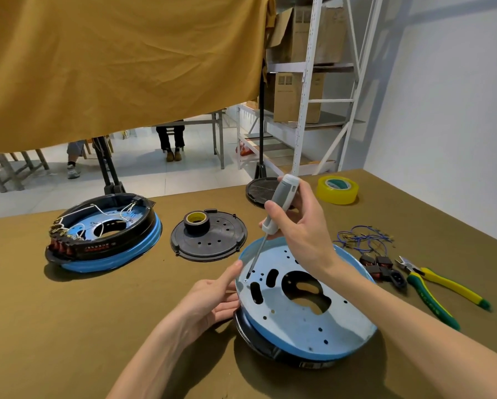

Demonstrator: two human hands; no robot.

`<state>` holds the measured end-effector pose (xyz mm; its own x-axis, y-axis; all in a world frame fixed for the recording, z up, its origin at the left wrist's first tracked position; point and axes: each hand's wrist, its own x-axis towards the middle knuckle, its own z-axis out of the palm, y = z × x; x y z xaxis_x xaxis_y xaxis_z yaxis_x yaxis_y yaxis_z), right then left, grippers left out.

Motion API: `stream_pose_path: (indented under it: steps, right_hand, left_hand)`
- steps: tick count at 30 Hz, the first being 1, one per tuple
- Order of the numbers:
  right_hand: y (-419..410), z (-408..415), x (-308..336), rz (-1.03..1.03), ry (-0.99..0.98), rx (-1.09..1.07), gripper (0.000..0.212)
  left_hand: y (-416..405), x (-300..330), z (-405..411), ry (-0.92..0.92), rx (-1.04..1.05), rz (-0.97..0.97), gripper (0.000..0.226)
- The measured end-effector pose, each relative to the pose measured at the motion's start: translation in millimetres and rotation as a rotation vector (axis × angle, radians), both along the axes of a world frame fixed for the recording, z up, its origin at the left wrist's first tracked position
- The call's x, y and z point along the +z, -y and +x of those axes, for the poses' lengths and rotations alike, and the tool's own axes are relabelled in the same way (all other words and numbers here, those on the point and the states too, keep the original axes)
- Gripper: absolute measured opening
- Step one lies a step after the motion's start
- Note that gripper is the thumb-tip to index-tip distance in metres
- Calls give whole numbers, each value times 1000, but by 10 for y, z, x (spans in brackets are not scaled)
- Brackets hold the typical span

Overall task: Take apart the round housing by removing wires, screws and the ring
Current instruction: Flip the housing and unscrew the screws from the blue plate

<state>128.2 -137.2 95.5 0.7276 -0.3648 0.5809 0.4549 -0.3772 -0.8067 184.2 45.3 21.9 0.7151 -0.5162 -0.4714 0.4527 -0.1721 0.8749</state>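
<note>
A round housing (304, 321) with a pale blue perforated plate and a black ring (258, 341) beneath lies near me on the table. My right hand (296, 226) grips a grey-handled screwdriver (278, 208); its tip stands on a screw (245, 280) near the plate's left rim. My left hand (212, 298) holds the housing's left edge, thumb up against the rim. Removed blue wires (362, 240) and black-red switches (379, 267) lie to the right.
A second housing (103, 237) with wires stands at the left. A black cover disc (209, 240) carries a roll of black tape (197, 221). Yellow tape (337, 190), yellow-green pliers (437, 289) and a lamp base (258, 190) lie around.
</note>
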Motion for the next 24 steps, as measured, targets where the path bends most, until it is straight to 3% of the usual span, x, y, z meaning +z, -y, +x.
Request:
stream_pose_path:
  steps: [14,24]
  right_hand:
    - [-42,27,-37,-16,-37,45,48]
    - [-52,60,-26,-41,-36,102,46]
  left_hand:
    - [40,-2,-7,-7,12,25,66]
    - [41,-14,21,-22,4,17,66]
